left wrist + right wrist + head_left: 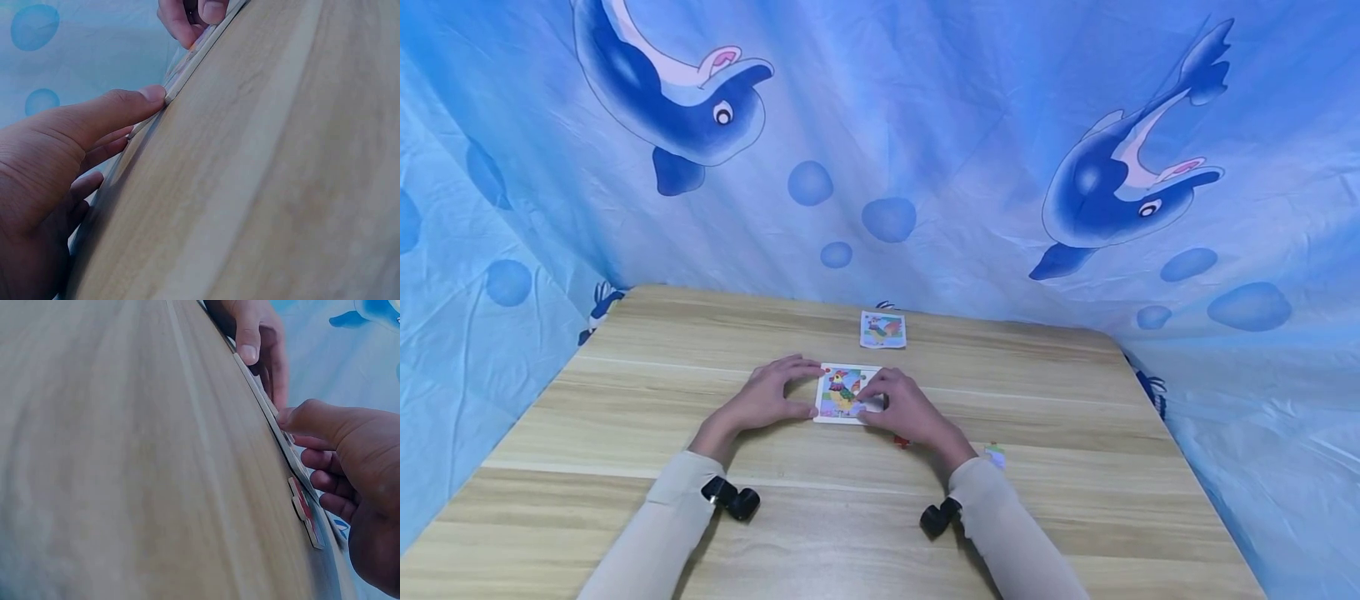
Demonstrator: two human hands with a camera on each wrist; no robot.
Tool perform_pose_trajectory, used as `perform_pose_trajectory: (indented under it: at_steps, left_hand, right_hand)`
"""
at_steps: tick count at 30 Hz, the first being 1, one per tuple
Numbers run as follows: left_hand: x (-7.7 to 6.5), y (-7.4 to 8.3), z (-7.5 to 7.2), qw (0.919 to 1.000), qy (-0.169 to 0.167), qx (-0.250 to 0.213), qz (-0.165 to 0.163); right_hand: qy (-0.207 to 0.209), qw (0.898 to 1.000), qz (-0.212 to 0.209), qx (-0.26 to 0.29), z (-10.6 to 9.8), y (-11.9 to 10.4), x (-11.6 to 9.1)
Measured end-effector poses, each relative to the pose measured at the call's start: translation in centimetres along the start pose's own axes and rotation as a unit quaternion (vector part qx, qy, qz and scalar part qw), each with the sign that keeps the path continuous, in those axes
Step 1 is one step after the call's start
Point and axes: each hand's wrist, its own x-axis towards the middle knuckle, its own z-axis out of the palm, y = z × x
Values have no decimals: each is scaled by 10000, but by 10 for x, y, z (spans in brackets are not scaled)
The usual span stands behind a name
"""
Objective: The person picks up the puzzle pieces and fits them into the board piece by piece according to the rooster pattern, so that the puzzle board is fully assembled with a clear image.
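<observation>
A white-framed jigsaw puzzle board [838, 421] with a colourful rooster picture lies on the table between both hands. My left hand [763, 396] holds its left side, the thumb by the near corner and the fingers by the far one. In the left wrist view the thumb [140, 100] rests against the board's edge. My right hand [913, 411] reaches over the right part of the picture, thumb and forefinger pinching a puzzle piece that they mostly hide. A red puzzle piece [302, 509] lies just outside the frame, close under the right hand.
A loose purple and green puzzle piece [995, 456] lies right of the right wrist. Behind the board is a card [883, 331] with the same rooster picture. The wooden table [835, 533] meets a blue dolphin curtain [955, 125] at its back and sides.
</observation>
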Motion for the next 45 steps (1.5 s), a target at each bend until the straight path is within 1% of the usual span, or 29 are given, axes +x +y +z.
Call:
perform_pose_trajectory:
  at_steps: [11,14,18,21,26,35,40,45]
  left_hand:
    - [1,0,-2,10000,-13,-51,-9]
    - [0,0,-2,10000,-22,-59,-31]
    - [0,-1,-2,10000,-15,-35,-3]
    - [0,-1,-1,10000,-10,-8,18]
    - [0,-2,-1,10000,-24,39,30]
    - [0,-3,-1,10000,-6,43,21]
    - [0,-1,0,10000,-28,7,15]
    - [0,-1,0,10000,-20,-52,-31]
  right_hand:
    - [-19,10000,35,-23,0,2,3]
    - [0,9999,24,104,1,1,4]
    - [-15,9994,-97,322,3,-3,7]
    - [-87,9992,-130,354,5,-7,9]
    - [-178,9994,-120,272,8,-10,12]
    - [-115,9996,-248,27,12,-10,15]
    - [-198,9997,-150,63,7,-9,13]
    - [-193,9995,68,227,-6,-3,3]
